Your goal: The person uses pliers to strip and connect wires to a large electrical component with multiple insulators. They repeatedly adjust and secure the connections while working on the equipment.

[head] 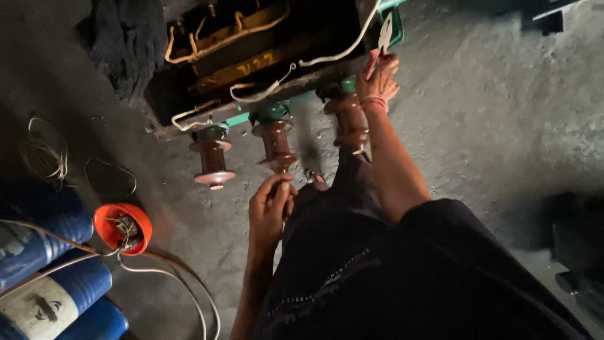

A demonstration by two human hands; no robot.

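Right hand [377, 82]: the grip is closing around the red handles of a pair of pliers [381, 45], nose pointing up toward the green edge of the transformer body [251, 56]. Fingers are pressed together on the handles; whether the nose is biting anything cannot be told from here. The hand is sitting just above the right-most brown porcelain insulator [350, 123], its wrist passing beside it.

Left hand [270, 211]: fingers are curling shut just below the middle insulator [275, 143], at its lower tip. Whether they are pinching a small part there cannot be told; the hollow of the hand is hidden.

Doing it well, as a judgement: keeping the pliers square to the fitting and steadying the lower end with the other hand, so the porcelain is not taking side load.

Outward: a third insulator [212, 160] is hanging free to the left, well apart from both hands. Pale wires [264, 91] are looping across the dark core. On the concrete floor [503, 126], an orange cap [123, 226] with wire ends and blue drums [56, 277].
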